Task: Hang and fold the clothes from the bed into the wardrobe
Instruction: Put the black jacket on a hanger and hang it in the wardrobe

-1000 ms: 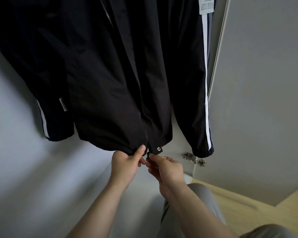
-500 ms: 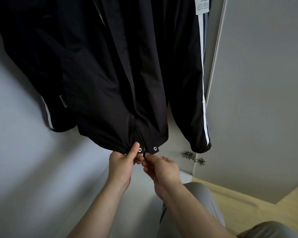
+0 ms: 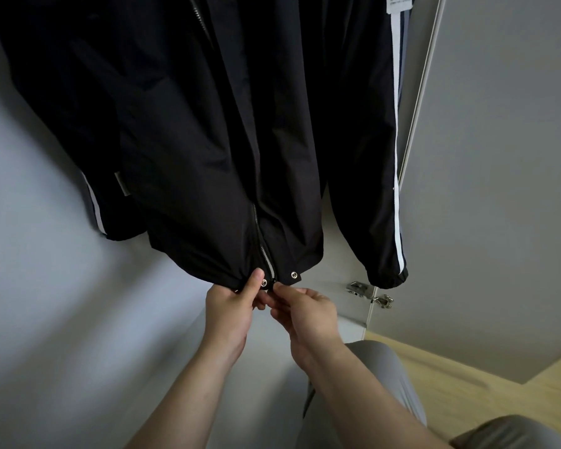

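Black jacket (image 3: 208, 140) hanging above, both hands pinching its hem, left hand (image 3: 232, 304), right hand (image 3: 305, 311)

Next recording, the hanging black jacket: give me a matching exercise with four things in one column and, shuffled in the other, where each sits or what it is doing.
Things
1. left hand
2. right hand
3. hinge
4. white stripe

Places or states
A. fixed at the wardrobe door's edge
B. pinches the hem just left of the zip
C. pinches at the zip's bottom end
D. runs down the sleeve

Pairs: 1-B, 2-C, 3-A, 4-D
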